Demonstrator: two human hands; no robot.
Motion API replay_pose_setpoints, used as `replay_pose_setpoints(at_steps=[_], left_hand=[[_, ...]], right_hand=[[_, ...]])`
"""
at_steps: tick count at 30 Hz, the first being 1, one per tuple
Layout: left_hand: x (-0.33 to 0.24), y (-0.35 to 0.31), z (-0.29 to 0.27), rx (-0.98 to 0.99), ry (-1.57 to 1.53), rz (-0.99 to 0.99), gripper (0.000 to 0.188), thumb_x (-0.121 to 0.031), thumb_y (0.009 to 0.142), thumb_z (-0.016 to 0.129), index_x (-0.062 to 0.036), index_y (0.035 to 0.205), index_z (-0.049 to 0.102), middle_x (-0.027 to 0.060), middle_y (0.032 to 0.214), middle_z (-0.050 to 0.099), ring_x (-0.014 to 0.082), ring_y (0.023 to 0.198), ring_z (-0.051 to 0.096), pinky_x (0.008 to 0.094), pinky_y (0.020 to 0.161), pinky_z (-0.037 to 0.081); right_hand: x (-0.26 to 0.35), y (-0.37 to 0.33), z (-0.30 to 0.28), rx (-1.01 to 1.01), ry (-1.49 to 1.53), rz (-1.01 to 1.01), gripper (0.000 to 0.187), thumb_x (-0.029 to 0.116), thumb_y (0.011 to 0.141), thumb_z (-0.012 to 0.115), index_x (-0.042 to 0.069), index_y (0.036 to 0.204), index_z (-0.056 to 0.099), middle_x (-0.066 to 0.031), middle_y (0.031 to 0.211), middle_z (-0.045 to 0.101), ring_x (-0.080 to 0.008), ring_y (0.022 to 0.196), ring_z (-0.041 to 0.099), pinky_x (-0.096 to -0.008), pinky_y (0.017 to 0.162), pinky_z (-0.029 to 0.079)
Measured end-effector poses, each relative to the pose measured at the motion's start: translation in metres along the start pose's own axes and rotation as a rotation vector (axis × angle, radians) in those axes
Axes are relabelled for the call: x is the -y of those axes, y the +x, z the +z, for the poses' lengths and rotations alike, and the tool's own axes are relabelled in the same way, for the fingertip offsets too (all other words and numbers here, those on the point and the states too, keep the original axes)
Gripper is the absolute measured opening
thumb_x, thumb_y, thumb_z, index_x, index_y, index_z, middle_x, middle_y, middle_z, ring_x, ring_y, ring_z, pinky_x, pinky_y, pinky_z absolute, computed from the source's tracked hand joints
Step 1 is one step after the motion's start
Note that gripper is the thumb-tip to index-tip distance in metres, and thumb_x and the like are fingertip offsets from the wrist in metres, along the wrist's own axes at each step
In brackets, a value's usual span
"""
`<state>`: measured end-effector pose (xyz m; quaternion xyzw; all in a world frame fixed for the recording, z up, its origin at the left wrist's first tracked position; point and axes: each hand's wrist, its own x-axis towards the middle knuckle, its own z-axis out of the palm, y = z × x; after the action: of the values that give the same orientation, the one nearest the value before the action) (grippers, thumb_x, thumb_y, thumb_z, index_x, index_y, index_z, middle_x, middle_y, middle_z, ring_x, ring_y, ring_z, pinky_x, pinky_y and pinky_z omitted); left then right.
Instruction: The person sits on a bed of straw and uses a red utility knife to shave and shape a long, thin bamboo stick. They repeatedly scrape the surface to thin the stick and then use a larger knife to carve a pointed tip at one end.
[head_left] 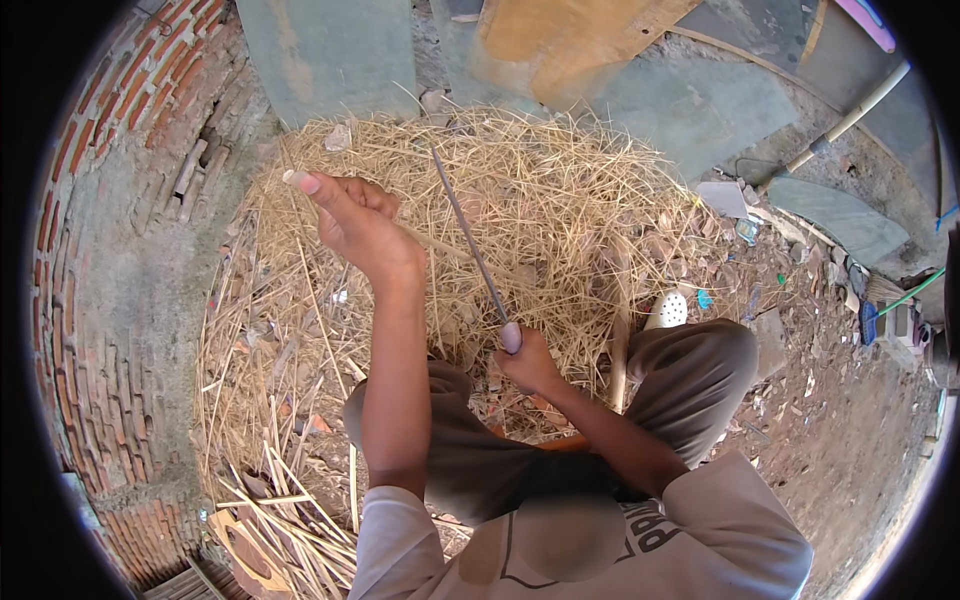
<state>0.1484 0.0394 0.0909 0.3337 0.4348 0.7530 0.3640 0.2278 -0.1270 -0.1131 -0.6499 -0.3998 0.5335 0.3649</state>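
My right hand [530, 362] is closed round the pale handle of a long, narrow knife [470, 235]. Its dark blade points up and slightly left over the straw-like shavings. My left hand [360, 222] is raised left of the blade with its fingers curled and the thumb stretched out. Something whitish covers the thumb's tip [298, 180]. A thin pale bamboo strip [455, 248] appears to come from under the left hand and runs right, toward the blade; the curled fingers hide where it is gripped. Loose shavings [560, 180] lie heaped beneath both hands.
A worn brick wall [130, 280] rises on the left. Cut bamboo strips [290, 520] lie at the lower left. Grey sheets [690, 105] and a tan board [550, 45] lean at the back. A pale clog [668, 310] is on my right foot, beside a wooden pole [619, 345].
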Motion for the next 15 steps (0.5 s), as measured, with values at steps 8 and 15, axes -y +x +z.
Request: replay_pose_setpoints(at_steps=[8, 15], left_hand=[[0.013, -0.008, 0.001, 0.026, 0.073, 0.039, 0.060, -0.067, 0.094, 0.038, -0.0171, 0.063, 0.026, -0.0029, 0.054, 0.023, 0.0111, 0.049, 0.021, 0.0267, 0.048, 0.025], [0.005, -0.006, 0.010, -0.077, 0.078, 0.004, 0.059, -0.066, 0.095, 0.036, -0.0171, 0.064, 0.026, -0.0032, 0.054, 0.023, 0.0111, 0.049, 0.021, 0.0271, 0.047, 0.025]], right_hand=[[0.054, -0.012, -0.001, 0.044, 0.057, -0.127, 0.022, 0.011, 0.073, 0.065, -0.003, 0.089, 0.059, -0.0164, 0.074, 0.062, -0.0275, 0.066, 0.062, -0.0387, 0.063, 0.050], [-0.057, 0.029, 0.005, -0.035, -0.017, 0.094, 0.023, 0.011, 0.073, 0.067, -0.004, 0.089, 0.059, -0.0141, 0.072, 0.061, -0.0246, 0.061, 0.061, -0.0385, 0.058, 0.049]])
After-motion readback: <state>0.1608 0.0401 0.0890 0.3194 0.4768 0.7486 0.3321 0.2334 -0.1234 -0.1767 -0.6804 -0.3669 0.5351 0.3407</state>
